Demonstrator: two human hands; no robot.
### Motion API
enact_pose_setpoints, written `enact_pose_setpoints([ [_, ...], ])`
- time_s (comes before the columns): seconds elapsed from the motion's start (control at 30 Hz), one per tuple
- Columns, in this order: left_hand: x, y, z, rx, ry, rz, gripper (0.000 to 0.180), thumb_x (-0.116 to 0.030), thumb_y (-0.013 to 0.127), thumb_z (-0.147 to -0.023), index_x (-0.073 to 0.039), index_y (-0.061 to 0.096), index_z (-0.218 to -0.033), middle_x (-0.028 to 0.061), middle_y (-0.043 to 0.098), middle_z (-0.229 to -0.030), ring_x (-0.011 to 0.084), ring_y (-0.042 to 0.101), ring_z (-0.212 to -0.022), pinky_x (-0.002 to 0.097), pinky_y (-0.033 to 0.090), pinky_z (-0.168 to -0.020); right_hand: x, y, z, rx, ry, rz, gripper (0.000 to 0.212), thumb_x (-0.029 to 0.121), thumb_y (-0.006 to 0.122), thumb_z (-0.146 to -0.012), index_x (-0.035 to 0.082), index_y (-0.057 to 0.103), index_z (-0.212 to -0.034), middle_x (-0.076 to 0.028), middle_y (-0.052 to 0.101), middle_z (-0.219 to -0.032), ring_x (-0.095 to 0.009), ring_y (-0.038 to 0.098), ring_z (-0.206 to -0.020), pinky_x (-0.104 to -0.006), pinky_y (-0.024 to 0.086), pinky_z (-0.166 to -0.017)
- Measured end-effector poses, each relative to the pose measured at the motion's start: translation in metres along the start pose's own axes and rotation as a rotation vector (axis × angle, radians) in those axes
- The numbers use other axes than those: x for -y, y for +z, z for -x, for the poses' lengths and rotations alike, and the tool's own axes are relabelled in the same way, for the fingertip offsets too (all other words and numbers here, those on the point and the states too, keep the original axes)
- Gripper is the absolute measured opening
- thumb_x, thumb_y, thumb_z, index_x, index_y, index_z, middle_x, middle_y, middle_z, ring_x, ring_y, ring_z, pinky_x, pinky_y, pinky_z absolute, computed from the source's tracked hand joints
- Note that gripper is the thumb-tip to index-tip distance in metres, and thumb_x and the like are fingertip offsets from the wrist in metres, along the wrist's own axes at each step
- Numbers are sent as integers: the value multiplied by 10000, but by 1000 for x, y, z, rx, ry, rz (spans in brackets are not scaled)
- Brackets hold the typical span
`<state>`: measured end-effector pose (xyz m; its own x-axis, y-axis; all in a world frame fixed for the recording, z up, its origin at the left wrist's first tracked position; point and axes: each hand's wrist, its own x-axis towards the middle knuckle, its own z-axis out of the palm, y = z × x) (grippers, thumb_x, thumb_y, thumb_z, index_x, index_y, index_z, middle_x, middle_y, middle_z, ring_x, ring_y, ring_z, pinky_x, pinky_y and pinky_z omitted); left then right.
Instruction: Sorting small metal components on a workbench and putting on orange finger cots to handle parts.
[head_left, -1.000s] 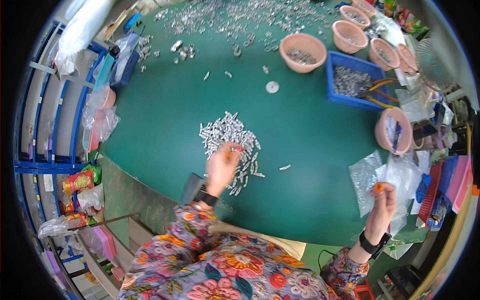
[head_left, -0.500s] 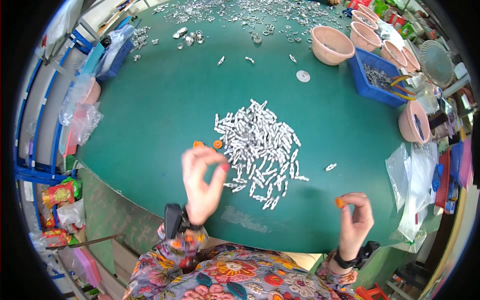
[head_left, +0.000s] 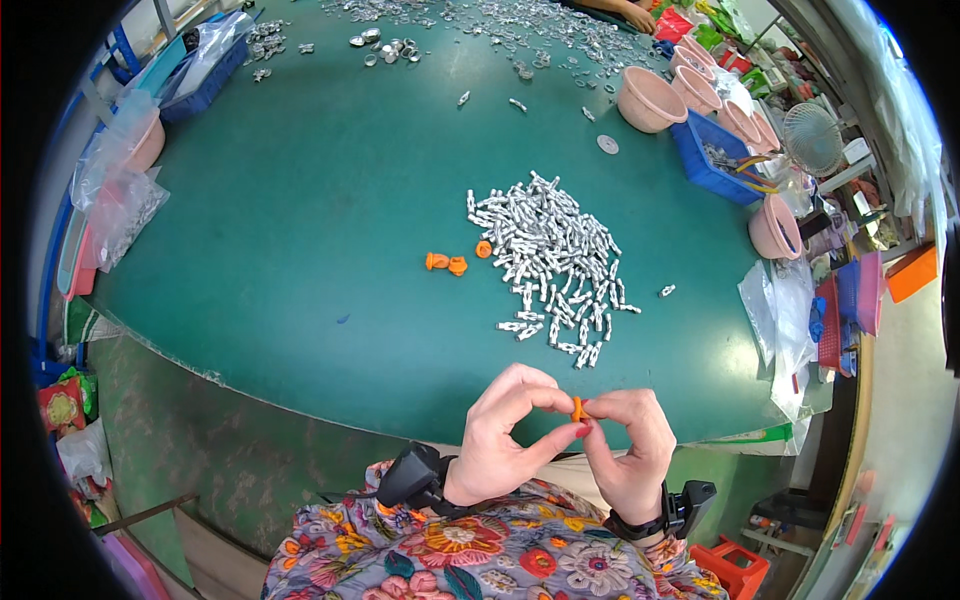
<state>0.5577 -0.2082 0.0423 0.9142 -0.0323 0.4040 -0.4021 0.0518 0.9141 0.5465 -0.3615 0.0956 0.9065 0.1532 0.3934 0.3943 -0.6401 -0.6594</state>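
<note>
Close to the table's near edge, my left hand point(head_left: 508, 432) and my right hand point(head_left: 634, 432) meet fingertip to fingertip. Between their thumbs and forefingers they pinch a small orange finger cot point(head_left: 578, 411), partly covered by the fingertips. A spread-out pile of small silvery metal parts point(head_left: 548, 235) lies beyond my hands. Left of that pile rest more orange pieces of the same kind: one finger cot point(head_left: 483, 249) touching or nearly touching the pile, and a pair point(head_left: 437, 261) side by side. One loose metal part point(head_left: 667, 290) lies to the pile's right.
Pink bowls point(head_left: 650, 100) and a blue bin point(head_left: 712, 160) with metal parts and orange-handled pliers line the right side. Clear plastic bags point(head_left: 780, 325) hang at the right edge. A round disc point(head_left: 607, 145) and scattered metal pieces lie farther back. Another person's hand point(head_left: 636, 16) shows at the far edge.
My left hand has moved right and nearer from beside the orange pieces. My right hand has come left with its finger cot, and both hands now grip together. The view has shifted.
</note>
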Motion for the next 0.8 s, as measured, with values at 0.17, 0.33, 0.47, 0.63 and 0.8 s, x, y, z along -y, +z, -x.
enact_pose_setpoints([
  [0.17, 3, -3, 12, 52, -247, 459, 174, 1, 698, -843, -5, 644, -1008, 38, 564, -985, 119, 557, -848, 258, 459, -784, 12, 1, 0, -54, 11, -184, 332, -18, 805, -669, 73, 655, -951, -71, 635, -960, -222, 615, -880, -314, 492, -755],
  [0.33, -5, -3, 24, 55, -424, 661, 118, -25, 632, -916, 17, 637, -1025, 7, 543, -992, 80, 533, -864, 226, 431, -793, -2, -1, 8, 92, -54, -293, 388, 4, 840, -645, 77, 661, -981, -64, 600, -951, -212, 605, -890, -310, 507, -750],
  [0.47, -15, 5, 25, 103, -592, 836, 123, -57, 602, -947, 17, 644, -1035, -16, 534, -952, 53, 513, -841, 206, 412, -752, -15, -5, 12, 87, 4, -354, 371, 8, 840, -634, 83, 690, -965, -59, 603, -952, -202, 595, -902, -305, 499, -754],
  [0.63, -17, 22, 27, 107, -636, 886, 140, -94, 588, -957, 8, 642, -1037, 3, 545, -929, 81, 508, -800, 234, 412, -727, -32, -13, 12, 67, 49, -531, 324, 33, 838, -642, 84, 718, -939, -52, 600, -939, -191, 585, -898, -299, 485, -762],
  [0.8, -21, 39, 20, 83, -815, 962, 175, -141, 550, -982, 3, 629, -1041, -2, 537, -801, 80, 478, -701, 253, 404, -669, -52, -22, 11, 69, 53, -614, 344, 68, 846, -645, 81, 732, -970, -54, 609, -940, -186, 581, -892, -293, 475, -784],
])
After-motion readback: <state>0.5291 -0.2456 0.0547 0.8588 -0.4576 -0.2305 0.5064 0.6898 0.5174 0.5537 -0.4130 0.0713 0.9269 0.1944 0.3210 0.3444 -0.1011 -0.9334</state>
